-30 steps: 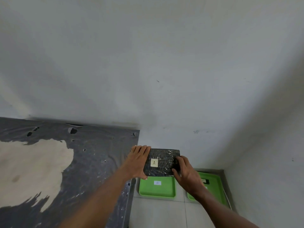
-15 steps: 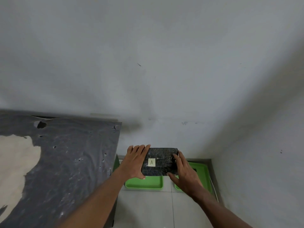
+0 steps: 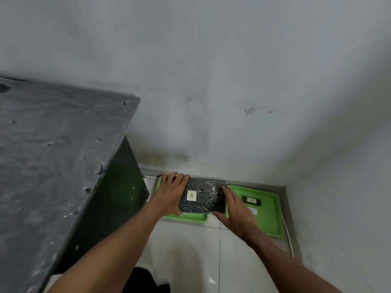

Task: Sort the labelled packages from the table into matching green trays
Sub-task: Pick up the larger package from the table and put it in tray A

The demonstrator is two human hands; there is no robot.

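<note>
A black plastic-wrapped package (image 3: 206, 196) with a pale sticker marked "A" is held between both hands just over the left green tray (image 3: 190, 217) on the floor. My left hand (image 3: 171, 192) grips its left edge, my right hand (image 3: 236, 210) grips its right edge. Most of that tray is hidden under the package, and whether the two touch I cannot tell. A second green tray (image 3: 270, 216) lies to the right, with a small black package (image 3: 251, 200) and a white label in it.
The grey table (image 3: 53, 155) fills the left side, its dark green side panel (image 3: 118, 187) close to the left tray. White walls close off the corner behind and right of the trays. White floor tiles (image 3: 211, 254) lie in front, with a dark shape at the bottom edge.
Both hands carried the "A" package off the table's side and down toward the left green tray. The view tilted downward, so the trays and floor show larger.
</note>
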